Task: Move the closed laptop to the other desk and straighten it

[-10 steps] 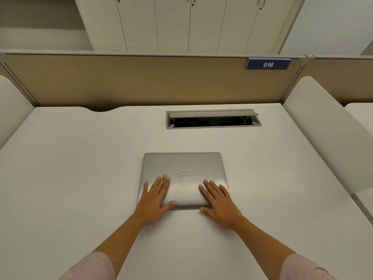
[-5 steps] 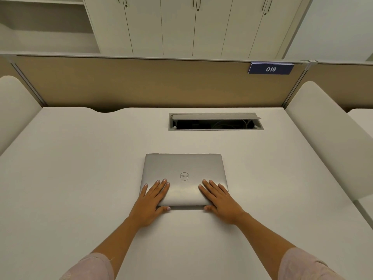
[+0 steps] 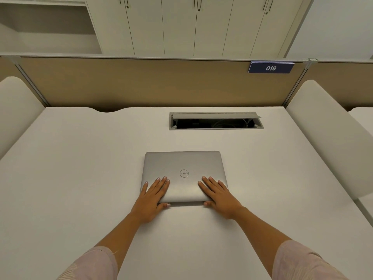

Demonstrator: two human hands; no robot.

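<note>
A closed silver laptop (image 3: 183,164) lies flat on the white desk (image 3: 80,168), near its middle, with its edges square to the desk's front. My left hand (image 3: 152,196) covers the lid's near left corner, fingers spread flat on top and the thumb against the near edge. My right hand (image 3: 220,196) sits the same way on the near right corner, thumb at the near edge. Both hands pinch the front edge between fingers and thumb.
An open cable hatch (image 3: 216,121) is set into the desk beyond the laptop. A tan partition (image 3: 141,83) with a blue "016" sign (image 3: 270,68) closes the back. White side dividers (image 3: 331,134) stand right and left. Cabinets line the wall behind.
My thumbs have slid off the lid down to the laptop's near edge. The laptop has stayed where it was; my head has tilted up slightly.
</note>
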